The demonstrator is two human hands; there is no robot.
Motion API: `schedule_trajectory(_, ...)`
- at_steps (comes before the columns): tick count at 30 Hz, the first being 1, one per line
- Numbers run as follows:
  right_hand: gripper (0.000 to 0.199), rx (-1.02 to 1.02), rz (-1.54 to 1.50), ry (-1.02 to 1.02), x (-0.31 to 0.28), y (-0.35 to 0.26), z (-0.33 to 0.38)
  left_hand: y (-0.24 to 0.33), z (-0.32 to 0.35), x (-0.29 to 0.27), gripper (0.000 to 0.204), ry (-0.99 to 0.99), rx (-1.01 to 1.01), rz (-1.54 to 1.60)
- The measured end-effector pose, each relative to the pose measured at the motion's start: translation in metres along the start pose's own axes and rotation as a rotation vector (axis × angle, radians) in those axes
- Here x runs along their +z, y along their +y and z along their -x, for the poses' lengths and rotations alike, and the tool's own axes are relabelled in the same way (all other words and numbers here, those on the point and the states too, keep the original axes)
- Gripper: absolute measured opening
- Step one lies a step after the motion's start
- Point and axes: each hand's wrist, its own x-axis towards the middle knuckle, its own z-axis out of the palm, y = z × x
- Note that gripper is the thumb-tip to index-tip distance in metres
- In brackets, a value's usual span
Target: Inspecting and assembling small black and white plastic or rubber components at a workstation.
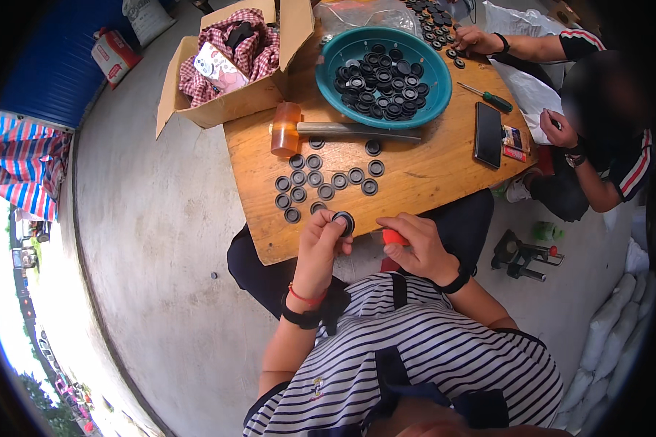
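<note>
My left hand point(319, 244) pinches a black round disc point(346, 223) with a raised rim, tilted up over the near edge of the wooden table point(259, 218). Closed round the red-orange handle point(394, 237) of a small tool with a thin shaft is my right hand point(424, 247). The shaft points toward the disc, and a small gap seems to separate them; its tip is too fine to make out. Just beyond my hands lie several loose black discs point(314, 178). A mallet point(286, 130) with an amber head and wooden handle rests behind them.
A teal basin point(444, 98) holds many more discs. At the left stands an open cardboard box point(259, 98) with checked cloth. A phone point(487, 135) and green-handled screwdriver point(496, 100) lie at the right, where another person's hands point(559, 130) work. A metal fixture point(521, 256) stands on the floor.
</note>
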Motion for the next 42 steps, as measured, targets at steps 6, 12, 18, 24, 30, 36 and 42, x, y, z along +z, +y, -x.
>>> schedule_trajectory(6,0.044,-0.127,0.085,0.0,0.008,-0.017,-0.006,0.0,0.019,-0.004,0.004,-0.057,-0.014,0.033)
schedule_trajectory(12,0.043,-0.131,0.06,0.002,0.012,-0.025,0.0,-0.005,0.032,0.0,0.009,-0.128,-0.047,0.053)
schedule_trajectory(18,0.041,-0.122,-0.048,-0.026,0.013,-0.024,-0.001,0.005,0.036,-0.002,0.01,-0.239,-0.155,0.064)
schedule_trajectory(24,0.038,0.14,-0.034,0.079,0.034,-0.021,0.006,0.001,0.04,-0.012,0.011,-0.346,-0.191,0.165)
schedule_trajectory(30,0.04,0.138,-0.17,0.019,0.011,-0.018,0.001,0.005,0.038,-0.012,0.009,-0.271,-0.101,0.055)
schedule_trajectory(36,0.044,-0.197,-0.065,-0.064,0.012,-0.023,-0.003,0.01,0.036,-0.011,0.007,-0.286,-0.095,0.006)
schedule_trajectory(42,0.041,-0.166,-0.053,-0.046,0.013,-0.021,-0.006,0.01,0.035,-0.012,0.008,-0.326,-0.111,-0.028)
